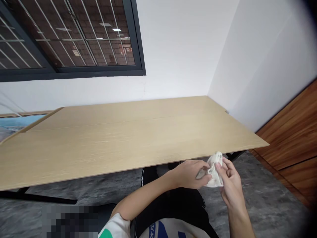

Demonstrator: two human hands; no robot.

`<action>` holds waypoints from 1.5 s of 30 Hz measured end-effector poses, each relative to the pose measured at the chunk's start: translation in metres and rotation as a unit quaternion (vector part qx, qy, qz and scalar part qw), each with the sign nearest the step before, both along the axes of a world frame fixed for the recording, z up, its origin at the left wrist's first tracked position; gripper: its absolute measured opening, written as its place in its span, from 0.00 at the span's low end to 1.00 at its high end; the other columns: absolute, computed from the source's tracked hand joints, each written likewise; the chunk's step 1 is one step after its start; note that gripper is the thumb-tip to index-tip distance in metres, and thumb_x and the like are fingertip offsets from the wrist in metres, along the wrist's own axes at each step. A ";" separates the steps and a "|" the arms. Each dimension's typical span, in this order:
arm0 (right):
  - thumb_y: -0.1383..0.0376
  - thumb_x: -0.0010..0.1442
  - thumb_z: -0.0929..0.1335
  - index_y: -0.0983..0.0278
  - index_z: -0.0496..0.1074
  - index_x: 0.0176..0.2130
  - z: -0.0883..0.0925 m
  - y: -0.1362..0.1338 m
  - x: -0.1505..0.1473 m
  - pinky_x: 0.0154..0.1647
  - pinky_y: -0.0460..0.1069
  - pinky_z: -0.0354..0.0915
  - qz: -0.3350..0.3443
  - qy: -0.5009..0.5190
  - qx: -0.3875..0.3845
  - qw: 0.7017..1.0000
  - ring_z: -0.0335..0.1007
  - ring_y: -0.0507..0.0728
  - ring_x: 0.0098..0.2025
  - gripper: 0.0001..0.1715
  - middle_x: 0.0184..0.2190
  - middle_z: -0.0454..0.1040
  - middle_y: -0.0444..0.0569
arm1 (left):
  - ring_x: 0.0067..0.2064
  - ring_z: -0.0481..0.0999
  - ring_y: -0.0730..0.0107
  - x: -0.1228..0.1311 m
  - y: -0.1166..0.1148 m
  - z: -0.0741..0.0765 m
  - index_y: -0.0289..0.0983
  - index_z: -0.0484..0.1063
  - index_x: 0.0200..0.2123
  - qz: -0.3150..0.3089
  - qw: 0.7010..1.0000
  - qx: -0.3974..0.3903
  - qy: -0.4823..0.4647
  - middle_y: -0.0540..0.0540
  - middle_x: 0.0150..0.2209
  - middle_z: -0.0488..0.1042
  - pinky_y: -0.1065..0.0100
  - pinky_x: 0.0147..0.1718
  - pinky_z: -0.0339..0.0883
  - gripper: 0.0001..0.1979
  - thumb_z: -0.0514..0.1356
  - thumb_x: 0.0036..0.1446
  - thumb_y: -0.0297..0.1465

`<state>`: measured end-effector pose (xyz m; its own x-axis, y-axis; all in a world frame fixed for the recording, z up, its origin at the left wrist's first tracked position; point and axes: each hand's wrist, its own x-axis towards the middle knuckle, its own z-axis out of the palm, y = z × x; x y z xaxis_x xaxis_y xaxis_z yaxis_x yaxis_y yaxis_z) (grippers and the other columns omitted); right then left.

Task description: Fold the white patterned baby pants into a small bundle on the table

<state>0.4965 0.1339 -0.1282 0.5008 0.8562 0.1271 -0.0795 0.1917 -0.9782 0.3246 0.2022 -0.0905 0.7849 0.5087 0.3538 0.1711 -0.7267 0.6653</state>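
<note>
A crumpled white cloth (215,172) is held in the air just in front of the table's near edge, above my lap. My left hand (192,173) pinches its left side between thumb and fingers. On the right side, my right hand (230,180) grips the cloth with the thumb pressed on its front. Folds cover the cloth, and faint darker marks show near its top. Part of it is hidden behind my fingers.
A long light-wood table (119,138) stands against the white wall, beneath a barred window (74,36). Brown wooden panelling (294,138) is at the right. Black table legs (47,197) rest on the grey floor. Something light blue (22,121) lies beyond the table's left end.
</note>
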 end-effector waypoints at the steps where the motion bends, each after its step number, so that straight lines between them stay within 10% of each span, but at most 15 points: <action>1: 0.50 0.59 0.76 0.55 0.72 0.56 0.002 0.000 -0.004 0.40 0.55 0.80 0.022 -0.015 0.006 1.000 0.82 0.63 0.45 0.29 0.49 0.81 0.54 | 0.48 0.82 0.61 -0.003 0.002 0.002 0.37 0.73 0.51 0.006 1.000 0.001 0.005 0.42 0.46 0.82 0.64 0.49 0.73 0.13 0.58 0.67 0.36; 6: 0.53 0.56 0.78 0.52 0.75 0.59 0.013 -0.001 -0.015 0.52 0.58 0.77 0.106 -0.098 0.011 0.989 0.77 0.65 0.55 0.33 0.54 0.79 0.52 | 0.42 0.81 0.65 -0.023 0.015 0.013 0.38 0.75 0.47 0.037 0.999 0.002 0.024 0.44 0.42 0.82 0.66 0.44 0.72 0.11 0.55 0.69 0.34; 12: 0.52 0.62 0.73 0.52 0.82 0.50 0.030 0.023 0.016 0.49 0.59 0.76 0.042 -0.323 0.060 0.944 0.78 0.65 0.48 0.18 0.46 0.80 0.52 | 0.46 0.78 0.66 -0.086 0.050 0.044 0.39 0.75 0.46 0.152 0.987 0.021 -0.051 0.44 0.45 0.80 0.65 0.48 0.71 0.13 0.54 0.71 0.39; 26: 0.50 0.66 0.71 0.57 0.81 0.45 0.062 0.184 0.005 0.44 0.56 0.71 0.058 -0.481 0.174 0.857 0.74 0.61 0.39 0.16 0.39 0.81 0.50 | 0.39 0.76 0.62 -0.189 0.148 0.062 0.40 0.77 0.44 0.346 0.927 0.070 0.122 0.44 0.41 0.80 0.65 0.43 0.67 0.18 0.52 0.69 0.44; 35: 0.67 0.71 0.60 0.63 0.76 0.47 0.009 0.312 -0.048 0.55 0.56 0.66 0.145 -0.518 0.085 0.838 0.72 0.62 0.51 0.17 0.47 0.78 0.55 | 0.26 0.74 0.66 -0.203 0.247 0.010 0.37 0.75 0.39 0.441 0.887 -0.070 0.117 0.47 0.26 0.80 0.68 0.29 0.64 0.14 0.57 0.64 0.41; 45: 0.69 0.69 0.60 0.62 0.76 0.47 -0.057 0.387 -0.069 0.54 0.55 0.66 0.130 -0.545 -0.003 0.828 0.69 0.61 0.49 0.16 0.49 0.71 0.55 | 0.28 0.77 0.67 -0.198 0.309 -0.052 0.37 0.74 0.33 0.495 0.852 -0.120 0.124 0.45 0.27 0.81 0.69 0.31 0.66 0.11 0.56 0.63 0.36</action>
<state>0.4270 0.5208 -0.1850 -0.1099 0.9193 0.3778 0.8144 0.3012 -0.4961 0.1265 0.5111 -0.1427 -0.0350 0.9989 0.0315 0.7773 0.0074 0.6290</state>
